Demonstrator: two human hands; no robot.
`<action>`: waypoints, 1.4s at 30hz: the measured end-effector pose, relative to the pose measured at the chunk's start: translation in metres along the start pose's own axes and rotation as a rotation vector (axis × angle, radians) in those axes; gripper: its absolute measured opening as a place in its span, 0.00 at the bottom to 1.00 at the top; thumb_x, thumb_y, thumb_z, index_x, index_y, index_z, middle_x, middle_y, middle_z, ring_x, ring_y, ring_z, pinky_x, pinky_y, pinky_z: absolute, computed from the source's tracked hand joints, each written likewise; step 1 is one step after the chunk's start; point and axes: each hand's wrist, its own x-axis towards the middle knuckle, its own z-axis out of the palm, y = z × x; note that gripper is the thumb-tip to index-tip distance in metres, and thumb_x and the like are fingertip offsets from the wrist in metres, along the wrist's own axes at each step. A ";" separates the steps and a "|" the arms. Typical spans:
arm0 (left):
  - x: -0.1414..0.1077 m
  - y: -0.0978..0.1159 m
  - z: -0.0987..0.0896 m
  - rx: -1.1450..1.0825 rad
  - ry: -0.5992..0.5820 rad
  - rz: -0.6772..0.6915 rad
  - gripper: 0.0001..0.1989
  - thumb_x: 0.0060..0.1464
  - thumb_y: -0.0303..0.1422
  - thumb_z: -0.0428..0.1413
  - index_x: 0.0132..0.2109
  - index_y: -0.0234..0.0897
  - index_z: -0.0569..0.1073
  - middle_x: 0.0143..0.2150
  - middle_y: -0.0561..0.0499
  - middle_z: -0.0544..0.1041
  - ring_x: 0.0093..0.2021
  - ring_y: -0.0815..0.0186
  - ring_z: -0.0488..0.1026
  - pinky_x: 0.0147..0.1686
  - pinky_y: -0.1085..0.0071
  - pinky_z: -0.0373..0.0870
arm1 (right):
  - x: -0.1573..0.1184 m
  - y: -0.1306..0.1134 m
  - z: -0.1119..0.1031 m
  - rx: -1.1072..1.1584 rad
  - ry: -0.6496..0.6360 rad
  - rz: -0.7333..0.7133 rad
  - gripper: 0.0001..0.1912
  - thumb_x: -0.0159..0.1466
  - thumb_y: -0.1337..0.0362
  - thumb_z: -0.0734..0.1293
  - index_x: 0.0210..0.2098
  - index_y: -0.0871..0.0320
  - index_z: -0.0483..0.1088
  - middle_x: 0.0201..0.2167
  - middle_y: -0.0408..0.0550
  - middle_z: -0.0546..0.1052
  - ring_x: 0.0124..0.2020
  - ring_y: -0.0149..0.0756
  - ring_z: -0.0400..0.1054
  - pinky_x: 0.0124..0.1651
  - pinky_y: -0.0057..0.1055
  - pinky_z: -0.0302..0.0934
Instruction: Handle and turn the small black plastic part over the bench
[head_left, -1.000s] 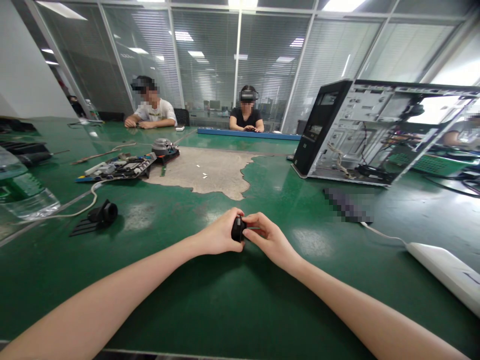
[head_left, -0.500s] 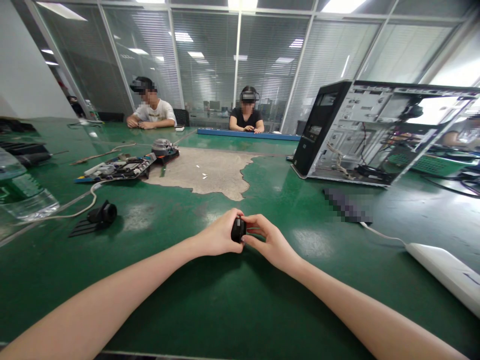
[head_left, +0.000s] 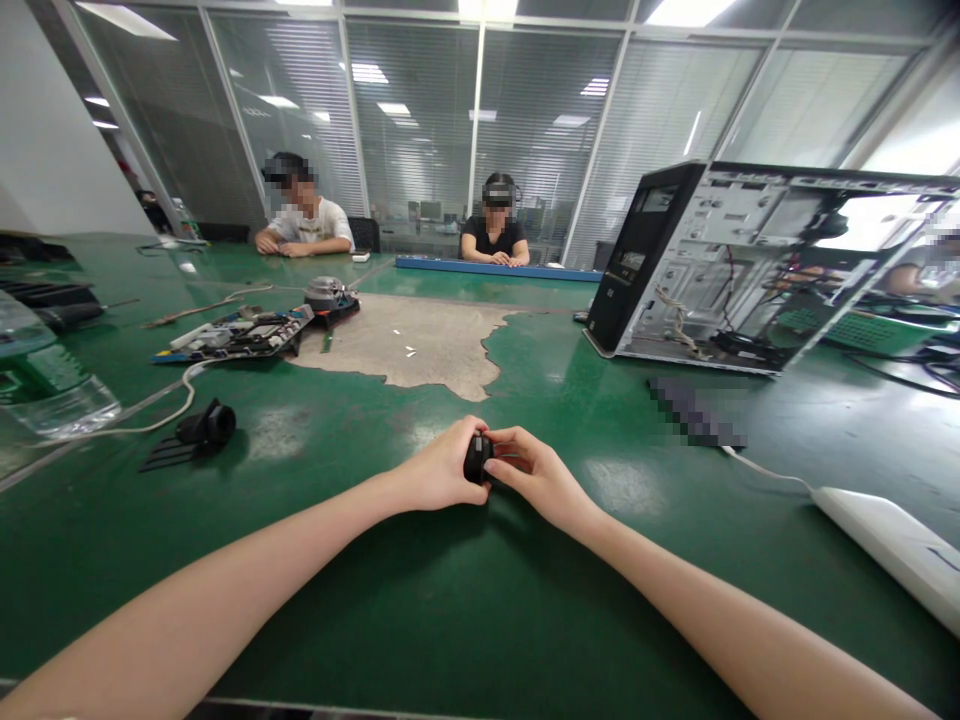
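Observation:
My left hand is wrapped round a small black rounded object with a light grey patch near its top. Its exact kind does not show. From the other side, my right hand pinches the same object, its thumb tip on the near face and its fingers at the upper right edge. Both hands are low over the green table, near its front. Palms and some fingers hide part of the object.
A black strap with a round part and a water bottle are at left. A circuit board lies behind. An open computer case, a pixelated phone-like object and a white power bank are at right. Two people sit opposite.
My right thumb has shifted up from the object's lower edge onto its near face. The left hand keeps its hold almost unmoved.

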 end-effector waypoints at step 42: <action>-0.001 0.001 -0.001 0.082 0.020 -0.062 0.27 0.35 0.32 0.57 0.47 0.37 0.60 0.40 0.49 0.66 0.42 0.59 0.65 0.37 0.66 0.64 | 0.000 0.001 0.002 0.065 -0.018 0.048 0.13 0.56 0.62 0.64 0.41 0.56 0.62 0.38 0.46 0.69 0.39 0.33 0.67 0.43 0.34 0.63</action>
